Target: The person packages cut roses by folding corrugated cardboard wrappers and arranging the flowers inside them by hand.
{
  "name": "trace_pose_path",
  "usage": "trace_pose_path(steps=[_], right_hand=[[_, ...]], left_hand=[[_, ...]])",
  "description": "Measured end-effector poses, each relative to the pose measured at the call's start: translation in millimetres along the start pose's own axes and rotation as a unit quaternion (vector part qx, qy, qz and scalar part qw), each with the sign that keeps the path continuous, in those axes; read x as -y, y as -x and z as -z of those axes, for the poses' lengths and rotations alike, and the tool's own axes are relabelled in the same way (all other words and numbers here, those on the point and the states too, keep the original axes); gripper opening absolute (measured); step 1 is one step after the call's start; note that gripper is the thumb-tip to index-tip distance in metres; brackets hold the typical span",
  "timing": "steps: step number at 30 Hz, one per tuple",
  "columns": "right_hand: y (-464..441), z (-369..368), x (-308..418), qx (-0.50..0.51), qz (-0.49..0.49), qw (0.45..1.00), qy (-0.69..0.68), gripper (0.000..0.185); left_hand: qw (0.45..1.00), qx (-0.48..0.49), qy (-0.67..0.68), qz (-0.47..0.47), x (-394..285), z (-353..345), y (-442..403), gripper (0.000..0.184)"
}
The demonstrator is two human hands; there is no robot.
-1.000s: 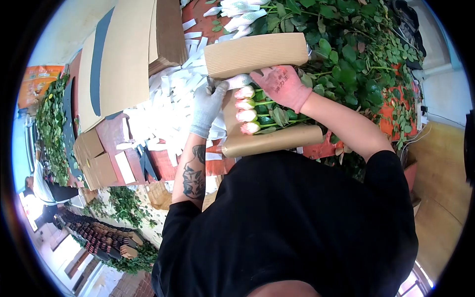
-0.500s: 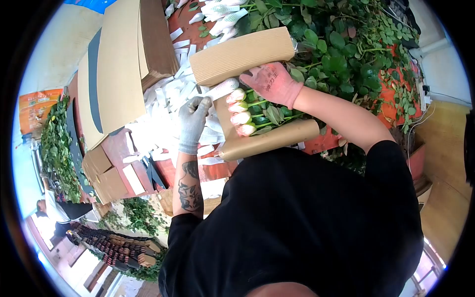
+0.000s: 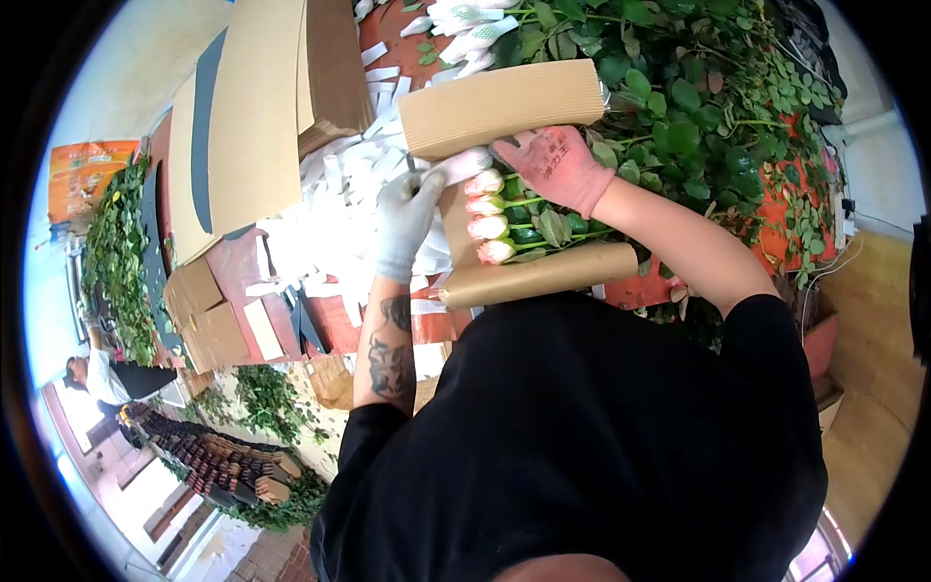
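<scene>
My left hand (image 3: 407, 221), in a whitish glove, pinches the open end of a white foam net sleeve (image 3: 464, 167). The sleeve covers a rose head, which shows faintly pink through it. Close by, my right hand (image 3: 555, 171), in a pink glove with dark writing, is closed around that rose just behind the sleeve; its stem is hidden by the hand. Several pink-and-cream roses (image 3: 488, 226) lie in a row below, stems to the right, on a brown cardboard sheet (image 3: 460, 233). The sheet's near edge curls up as a roll (image 3: 543, 275).
A corrugated cardboard piece (image 3: 504, 105) lies beyond my hands. Loose white sleeves (image 3: 335, 218) are heaped on the left, beside stacked cardboard sheets (image 3: 257, 116). Leafy rose stems (image 3: 679, 116) cover the right back. Another person (image 3: 102, 378) is at the far left.
The whole view has shifted slightly. My left hand has moved a little closer to my right hand along the foam sleeve, and the rose head now shows pink inside it.
</scene>
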State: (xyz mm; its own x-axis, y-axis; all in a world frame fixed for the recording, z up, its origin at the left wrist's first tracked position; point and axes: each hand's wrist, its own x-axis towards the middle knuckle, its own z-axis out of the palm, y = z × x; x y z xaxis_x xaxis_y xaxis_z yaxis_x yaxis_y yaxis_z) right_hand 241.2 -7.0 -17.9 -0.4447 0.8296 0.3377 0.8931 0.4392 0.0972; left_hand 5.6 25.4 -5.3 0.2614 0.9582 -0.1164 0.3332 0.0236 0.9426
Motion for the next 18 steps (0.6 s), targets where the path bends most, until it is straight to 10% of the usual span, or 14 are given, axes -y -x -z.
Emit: trace_pose_path(steps=[4,7,9,11,18], right_hand=[[6.3,-19.5,-2.6,-0.027,0.014,0.998,-0.05,0.032],[1.0,-10.9,-1.4,-0.045,0.034,0.997,-0.059,0.029],[-8.6,17.4,0.7,0.019,0.022,0.999,-0.037,0.027],[-10.1,34.1,1.7,0.085,0.015,0.995,-0.052,0.024],[-11.7,59.4,17.1,0.226,-0.021,0.973,-0.045,0.037]], left_hand=[[0.982,-0.057,-0.058,0.169,27.2,78.3,13.8,0.029],[0.922,-0.039,-0.378,0.075,26.2,114.0,32.3,0.044],[0.961,0.003,-0.261,0.088,-32.6,90.9,42.1,0.032],[0.953,0.094,-0.226,-0.18,-51.5,56.7,49.2,0.023],[0.88,0.278,-0.359,-0.137,-69.8,0.4,49.6,0.043]])
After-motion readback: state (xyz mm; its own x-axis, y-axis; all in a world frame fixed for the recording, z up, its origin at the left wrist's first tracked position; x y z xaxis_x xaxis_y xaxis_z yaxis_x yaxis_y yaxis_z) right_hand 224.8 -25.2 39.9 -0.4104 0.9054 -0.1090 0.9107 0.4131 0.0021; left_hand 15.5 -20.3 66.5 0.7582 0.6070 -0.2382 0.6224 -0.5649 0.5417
